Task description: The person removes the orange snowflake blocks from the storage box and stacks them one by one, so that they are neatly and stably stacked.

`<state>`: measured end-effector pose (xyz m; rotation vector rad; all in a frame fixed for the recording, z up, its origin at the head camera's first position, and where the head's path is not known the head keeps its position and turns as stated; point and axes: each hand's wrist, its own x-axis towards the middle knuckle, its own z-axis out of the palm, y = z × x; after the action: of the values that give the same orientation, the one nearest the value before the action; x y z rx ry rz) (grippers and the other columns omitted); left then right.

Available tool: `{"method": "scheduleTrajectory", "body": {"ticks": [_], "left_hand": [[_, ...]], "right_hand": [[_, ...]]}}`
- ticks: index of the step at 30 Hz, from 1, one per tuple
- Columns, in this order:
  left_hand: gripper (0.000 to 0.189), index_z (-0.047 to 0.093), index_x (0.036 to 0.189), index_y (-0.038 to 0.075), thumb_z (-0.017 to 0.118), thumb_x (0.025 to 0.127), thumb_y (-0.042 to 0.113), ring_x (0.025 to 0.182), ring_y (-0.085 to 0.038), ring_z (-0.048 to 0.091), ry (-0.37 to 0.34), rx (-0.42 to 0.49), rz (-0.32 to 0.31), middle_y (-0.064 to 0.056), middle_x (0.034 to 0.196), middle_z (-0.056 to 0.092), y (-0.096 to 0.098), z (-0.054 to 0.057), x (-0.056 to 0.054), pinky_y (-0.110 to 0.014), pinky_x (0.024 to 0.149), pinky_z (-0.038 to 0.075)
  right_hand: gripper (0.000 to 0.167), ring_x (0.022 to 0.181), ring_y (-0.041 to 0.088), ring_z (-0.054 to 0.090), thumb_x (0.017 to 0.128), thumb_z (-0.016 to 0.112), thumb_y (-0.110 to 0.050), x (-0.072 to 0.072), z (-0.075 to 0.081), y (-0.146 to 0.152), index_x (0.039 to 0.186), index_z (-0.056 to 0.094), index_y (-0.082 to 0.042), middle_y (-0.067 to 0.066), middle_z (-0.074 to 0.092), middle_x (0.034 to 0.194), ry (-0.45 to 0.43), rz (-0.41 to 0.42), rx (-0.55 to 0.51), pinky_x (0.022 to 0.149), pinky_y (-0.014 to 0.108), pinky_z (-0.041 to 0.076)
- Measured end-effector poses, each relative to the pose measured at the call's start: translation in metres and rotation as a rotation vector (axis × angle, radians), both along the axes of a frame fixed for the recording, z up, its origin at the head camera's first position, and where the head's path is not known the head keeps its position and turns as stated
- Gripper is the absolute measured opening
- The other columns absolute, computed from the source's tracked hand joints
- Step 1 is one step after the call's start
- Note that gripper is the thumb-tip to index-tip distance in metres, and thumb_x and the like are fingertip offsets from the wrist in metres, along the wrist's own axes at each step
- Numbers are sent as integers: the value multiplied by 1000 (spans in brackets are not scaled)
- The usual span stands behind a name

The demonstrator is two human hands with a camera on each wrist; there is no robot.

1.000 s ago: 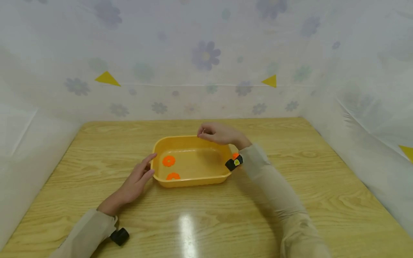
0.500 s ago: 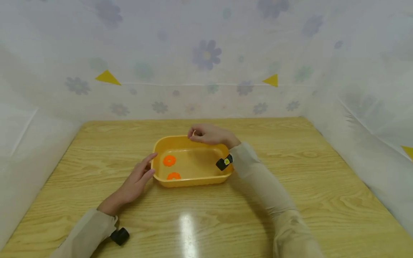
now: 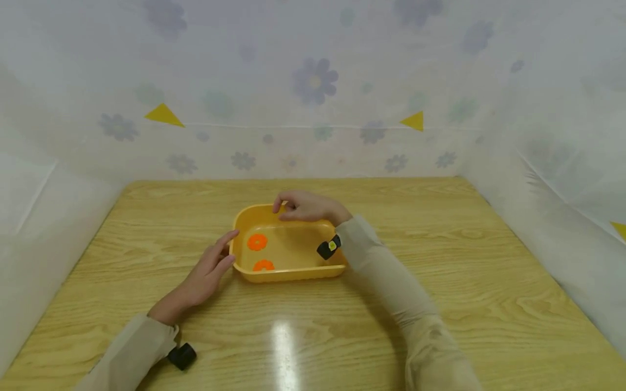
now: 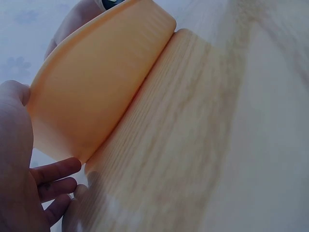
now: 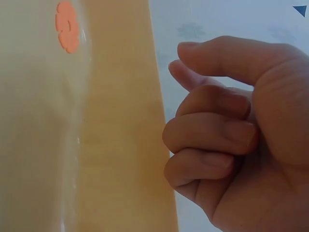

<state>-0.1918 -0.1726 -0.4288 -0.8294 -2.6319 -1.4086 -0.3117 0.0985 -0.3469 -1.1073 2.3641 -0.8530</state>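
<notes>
A yellow-orange plastic tray (image 3: 293,274) sits on the table, with two flat orange flower-shaped rings inside. One ring (image 3: 257,242) lies toward the left end. The other ring (image 3: 264,265) is partly covered by the near wall. Against the tray's left end my left hand (image 3: 202,277) rests, its fingers touching the rim and outer wall; the left wrist view shows fingertips (image 4: 67,166) low by the base. Above the far rim hovers my right hand (image 3: 310,206), holding nothing. Its thumb and index stand apart while the other fingers (image 5: 207,130) are curled.
The wood-grain table (image 3: 440,282) extends around the tray on every side. A white flower-patterned sheet (image 3: 313,146) walls the back and both sides. My right sleeve (image 3: 386,271) passes over the tray's right end and hides part of it.
My right hand has moved left along the far rim, and its thumb and index have spread apart. An orange piece seen near the right end a second ago is now hidden. My left hand stays put.
</notes>
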Motion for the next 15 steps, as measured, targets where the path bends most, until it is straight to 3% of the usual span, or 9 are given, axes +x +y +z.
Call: {"method": "scheduleTrajectory", "body": {"ticks": [10, 15], "left_hand": [[49, 27, 150, 4, 40, 104, 12, 110, -32, 52, -16, -16, 7, -24, 119, 57, 0, -2, -2, -35, 89, 46], [49, 26, 150, 3, 39, 104, 12, 108, -32, 53, 2, -5, -11, -24, 117, 58, 0, -4, -3, -34, 89, 46]], "right_hand": [[27, 51, 10, 28, 95, 59, -10, 0, -8, -15, 121, 62, -5, -4, 34, 56, -2, 36, 49, 58, 22, 34], [28, 50, 8, 26, 94, 60, -10, -1, -14, -22, 121, 66, -7, -5, 32, 56, 101, 71, 79, 57, 20, 31]]}}
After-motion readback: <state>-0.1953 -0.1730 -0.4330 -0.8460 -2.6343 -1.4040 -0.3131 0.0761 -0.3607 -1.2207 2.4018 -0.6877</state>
